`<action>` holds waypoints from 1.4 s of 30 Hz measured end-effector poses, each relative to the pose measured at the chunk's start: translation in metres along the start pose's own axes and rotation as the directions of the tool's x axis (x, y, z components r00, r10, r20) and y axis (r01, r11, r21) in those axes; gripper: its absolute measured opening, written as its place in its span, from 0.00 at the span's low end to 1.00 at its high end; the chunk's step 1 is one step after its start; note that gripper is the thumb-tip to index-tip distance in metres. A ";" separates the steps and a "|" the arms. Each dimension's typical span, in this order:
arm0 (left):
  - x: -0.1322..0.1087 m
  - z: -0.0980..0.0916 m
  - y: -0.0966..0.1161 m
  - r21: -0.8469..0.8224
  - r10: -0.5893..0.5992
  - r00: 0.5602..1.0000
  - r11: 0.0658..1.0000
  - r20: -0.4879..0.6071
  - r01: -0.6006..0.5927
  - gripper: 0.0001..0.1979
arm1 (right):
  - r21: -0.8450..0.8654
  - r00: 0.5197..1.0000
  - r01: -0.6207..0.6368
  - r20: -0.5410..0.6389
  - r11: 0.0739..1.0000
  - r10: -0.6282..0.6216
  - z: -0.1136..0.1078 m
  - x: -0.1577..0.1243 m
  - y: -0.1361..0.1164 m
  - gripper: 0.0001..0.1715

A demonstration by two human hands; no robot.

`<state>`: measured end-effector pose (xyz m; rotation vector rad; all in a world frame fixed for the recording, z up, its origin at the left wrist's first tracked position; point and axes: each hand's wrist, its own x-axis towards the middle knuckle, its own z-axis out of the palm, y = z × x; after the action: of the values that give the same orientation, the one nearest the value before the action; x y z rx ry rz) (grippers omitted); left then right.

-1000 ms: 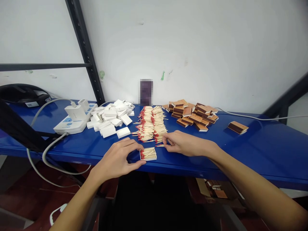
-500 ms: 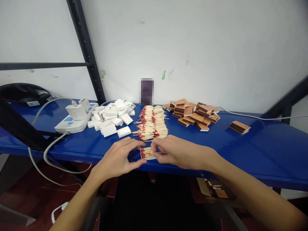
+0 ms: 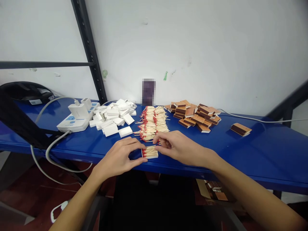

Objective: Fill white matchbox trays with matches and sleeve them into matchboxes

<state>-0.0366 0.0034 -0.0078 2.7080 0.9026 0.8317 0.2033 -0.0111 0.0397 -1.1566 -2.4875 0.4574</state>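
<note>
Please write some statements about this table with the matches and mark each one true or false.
The left hand holds the match tray near the front edge of the blue table. True.
The loose matches lie between the white boxes and the brown sleeves. True.
The right hand rests on the brown sleeves. False: its fingertips are at the tray.
The white boxes lie right of the matches. False: they lie left.
One brown box lies alone, far right. True.
</note>
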 end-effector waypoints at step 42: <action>0.000 -0.001 0.002 -0.002 0.058 0.998 0.998 0.026 -0.058 0.11 | -0.158 0.935 0.190 -0.272 0.969 -0.228 0.050 -0.040 0.019 0.15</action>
<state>-0.0360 0.0023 -0.0064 2.7494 0.8210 0.8059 0.2177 -0.0379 -0.0202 -0.9130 -2.3731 0.0621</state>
